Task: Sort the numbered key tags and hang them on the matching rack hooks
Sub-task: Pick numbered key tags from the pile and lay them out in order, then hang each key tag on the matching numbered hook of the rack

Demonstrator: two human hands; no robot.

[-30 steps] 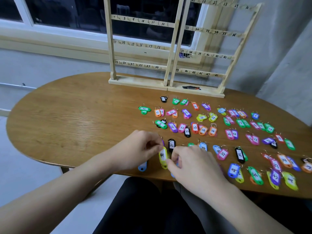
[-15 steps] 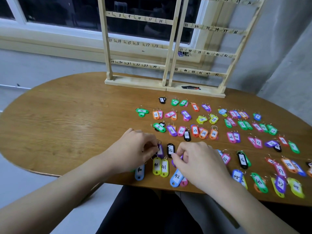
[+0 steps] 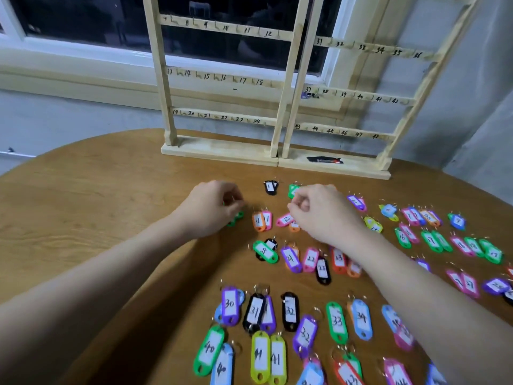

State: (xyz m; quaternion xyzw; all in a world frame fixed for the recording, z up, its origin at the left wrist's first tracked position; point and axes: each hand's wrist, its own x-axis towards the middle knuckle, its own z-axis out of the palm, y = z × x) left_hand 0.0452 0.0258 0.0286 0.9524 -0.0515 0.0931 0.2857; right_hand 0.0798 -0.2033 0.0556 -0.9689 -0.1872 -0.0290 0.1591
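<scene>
Key tags [image 3: 289, 310] paired by number across the table [image 3: 83, 218], rack [image 3: 222, 118] hooks mostly bare. Both hands now up at the far rows, away from the 30s and 40s worked before. Left fingers [image 3: 236, 202] curled over a green tag [image 3: 234, 219], right fingers [image 3: 297, 205] seemingly pinching something small beside pink tag 2 [image 3: 286, 219]; probably starting on the low numbers for hanging.

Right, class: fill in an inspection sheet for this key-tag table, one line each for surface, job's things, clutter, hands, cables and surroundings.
Surface: oval wooden table, tags spread across it.
Job's things: coloured numbered key tags lying in paired rows; wooden rack with numbered hooks stands at the far edge, hooks mostly bare.
Clutter: small black object on the rack base.
Hands: left hand curled over green tags; right hand curled above the pink tags.
Cables: nothing seen.
Surroundings: dark window, grey wall.
</scene>
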